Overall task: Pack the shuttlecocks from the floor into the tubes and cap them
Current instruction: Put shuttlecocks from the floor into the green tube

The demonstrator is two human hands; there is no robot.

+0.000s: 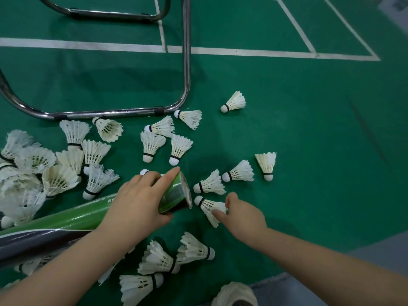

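Observation:
A long green tube (174,196) lies slanted across the floor, its open mouth pointing right. My left hand (138,202) grips it near that mouth. My right hand (241,214) pinches the feather skirt of a white shuttlecock (206,205) whose cork tip points at the tube mouth, a short gap away. Several more white shuttlecocks lie scattered on the green court floor: a heap (28,171) at the left, a group (164,141) above the tube, one (209,184) just above my right hand, and others (159,261) below my arms.
A chrome tubular chair frame (186,74) stands on the floor above the shuttlecocks, its base bar running along the left. White court lines (242,51) cross the far floor. A dark tube (33,241) lies under the green one. A shoe toe (235,294) shows at the bottom.

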